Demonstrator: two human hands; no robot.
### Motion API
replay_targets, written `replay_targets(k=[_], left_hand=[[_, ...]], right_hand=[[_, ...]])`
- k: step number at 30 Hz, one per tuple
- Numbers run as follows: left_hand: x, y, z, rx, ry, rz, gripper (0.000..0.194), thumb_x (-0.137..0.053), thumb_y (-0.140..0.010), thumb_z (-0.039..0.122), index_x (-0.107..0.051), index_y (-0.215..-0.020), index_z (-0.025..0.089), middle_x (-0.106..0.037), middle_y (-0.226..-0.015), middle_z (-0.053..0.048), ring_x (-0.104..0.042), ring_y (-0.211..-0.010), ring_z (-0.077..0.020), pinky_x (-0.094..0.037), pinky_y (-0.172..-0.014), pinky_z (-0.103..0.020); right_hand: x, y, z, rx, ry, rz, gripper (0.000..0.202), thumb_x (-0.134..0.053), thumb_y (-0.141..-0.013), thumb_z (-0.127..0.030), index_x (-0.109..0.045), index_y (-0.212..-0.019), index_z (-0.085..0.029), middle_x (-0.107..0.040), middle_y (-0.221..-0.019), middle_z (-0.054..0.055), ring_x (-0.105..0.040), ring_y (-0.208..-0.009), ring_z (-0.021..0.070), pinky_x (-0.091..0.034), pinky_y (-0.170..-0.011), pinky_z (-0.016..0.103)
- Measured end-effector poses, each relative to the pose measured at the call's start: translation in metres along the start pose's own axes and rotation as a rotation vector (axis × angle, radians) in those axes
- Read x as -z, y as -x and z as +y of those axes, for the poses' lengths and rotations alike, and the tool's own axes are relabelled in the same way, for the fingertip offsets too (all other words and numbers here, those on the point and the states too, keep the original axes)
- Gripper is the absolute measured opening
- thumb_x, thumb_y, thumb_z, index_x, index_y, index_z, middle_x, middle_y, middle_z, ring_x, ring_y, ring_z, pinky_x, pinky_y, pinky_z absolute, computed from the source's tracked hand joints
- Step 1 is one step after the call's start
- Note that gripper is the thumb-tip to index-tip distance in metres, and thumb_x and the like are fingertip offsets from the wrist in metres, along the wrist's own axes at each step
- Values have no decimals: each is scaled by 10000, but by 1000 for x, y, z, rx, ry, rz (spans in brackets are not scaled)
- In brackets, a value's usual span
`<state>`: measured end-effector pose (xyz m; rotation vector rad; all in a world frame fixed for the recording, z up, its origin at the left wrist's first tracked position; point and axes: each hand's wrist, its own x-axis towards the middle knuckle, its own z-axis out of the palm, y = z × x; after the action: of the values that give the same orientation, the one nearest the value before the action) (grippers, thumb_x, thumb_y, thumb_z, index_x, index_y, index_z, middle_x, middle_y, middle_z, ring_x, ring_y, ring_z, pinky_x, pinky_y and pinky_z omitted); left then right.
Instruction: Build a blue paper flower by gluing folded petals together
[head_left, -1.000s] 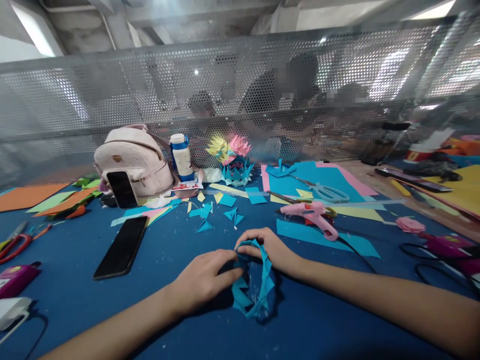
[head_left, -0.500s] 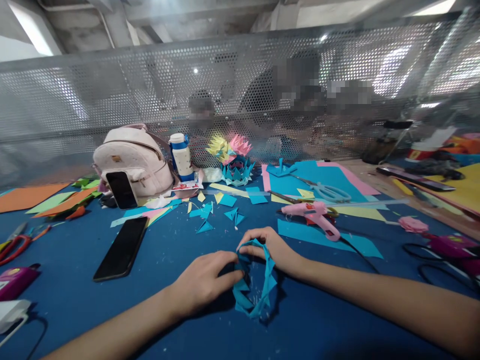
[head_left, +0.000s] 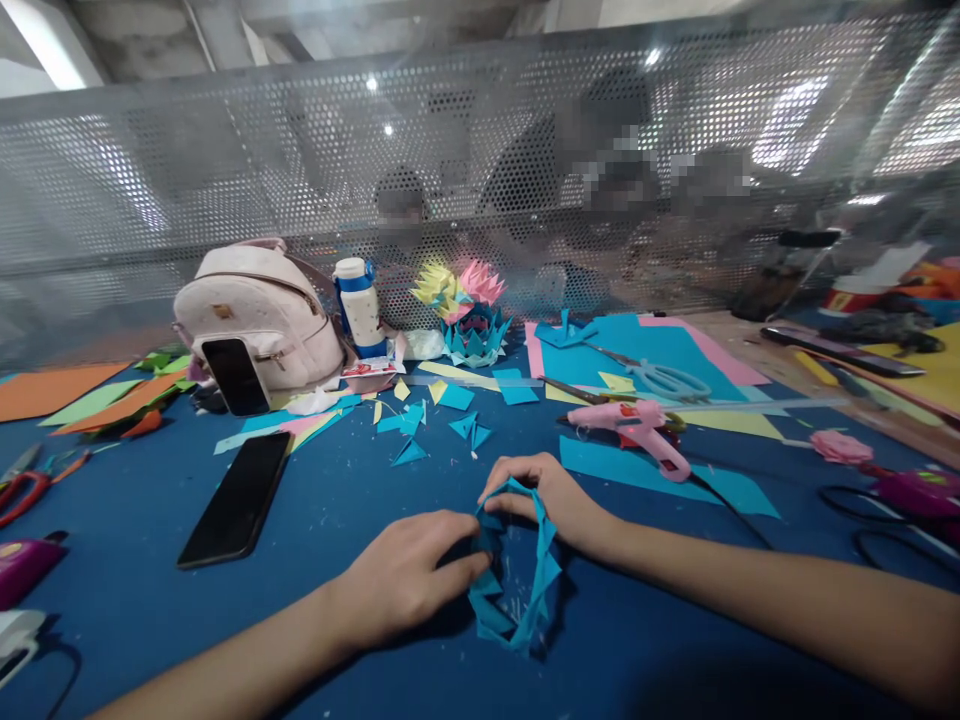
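Observation:
A ring of folded blue paper (head_left: 544, 585) with pointed edges stands on the blue tabletop in front of me. My left hand (head_left: 416, 570) pinches its left side between thumb and fingers. My right hand (head_left: 544, 490) grips the far upper part, fingers curled over the paper. Both hands nearly meet at the ring's far left, where the fingertips partly hide the paper. Beyond them lie small blue folded paper pieces (head_left: 470, 430). To the right, a pink glue gun (head_left: 637, 425) rests near a blue paper strip (head_left: 675, 478).
A black phone (head_left: 236, 500) lies left of my hands. Farther back are a pale backpack (head_left: 255, 320), a bottle (head_left: 361, 310), paper flowers (head_left: 478, 335) and blue-handled scissors (head_left: 671, 380). Red-handled scissors (head_left: 26, 492) lie far left. People sit behind a perforated metal screen (head_left: 300, 170).
Both hands keep their hold on the blue paper ring, which has barely moved. The view has shifted slightly.

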<state>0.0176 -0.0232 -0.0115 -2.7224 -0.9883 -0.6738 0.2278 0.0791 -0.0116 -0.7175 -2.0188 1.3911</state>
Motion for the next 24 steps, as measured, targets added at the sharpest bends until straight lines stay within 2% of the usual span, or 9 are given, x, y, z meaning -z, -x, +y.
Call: replay_targets(k=[9, 13, 17, 21, 24], left_hand=[[3, -4, 1, 35, 44, 19, 322, -310, -1058, 298, -606, -1103, 180, -694, -1018, -67, -669, -873, -155, -559, -737, -247], [3, -3, 0, -56, -8, 50, 284, -334, -1050, 254, -594, -1135, 174, -682, -1039, -88, -665, -902, -170, -557, -735, -265], [5, -3, 2, -35, -21, 28, 291, -321, -1055, 260, -598, -1092, 179, -684, -997, -64, -663, -858, -148, -547, -722, -236], [8, -5, 3, -88, -51, 66, 312, -291, -1060, 248, -595, -1071, 174, -695, -954, -58, -664, -817, -149, -538, -696, -233], [9, -4, 2, -39, -41, 36, 303, -301, -1061, 263, -593, -1097, 190, -694, -998, -53, -664, -848, -146, -539, -718, -231]], right_hand=[[0, -1, 1, -70, -36, 19, 389, -790, -697, -543, -745, -779, -164, -702, -703, 40, -605, -629, 144, -491, -590, 263], [0, -1, 3, -49, -41, 16, 381, -790, -700, -538, -739, -757, -165, -705, -719, 42, -612, -657, 148, -495, -615, 270], [1, 0, 3, -21, -56, -10, 341, -788, -722, -500, -734, -749, -164, -700, -740, 42, -622, -678, 148, -498, -649, 274], [2, 0, 3, -12, -59, -27, 328, -784, -736, -481, -734, -756, -158, -701, -771, 50, -633, -704, 153, -503, -671, 277], [2, 0, 1, -32, -22, -20, 359, -764, -744, -517, -740, -776, -160, -697, -750, 47, -624, -687, 156, -496, -647, 276]])
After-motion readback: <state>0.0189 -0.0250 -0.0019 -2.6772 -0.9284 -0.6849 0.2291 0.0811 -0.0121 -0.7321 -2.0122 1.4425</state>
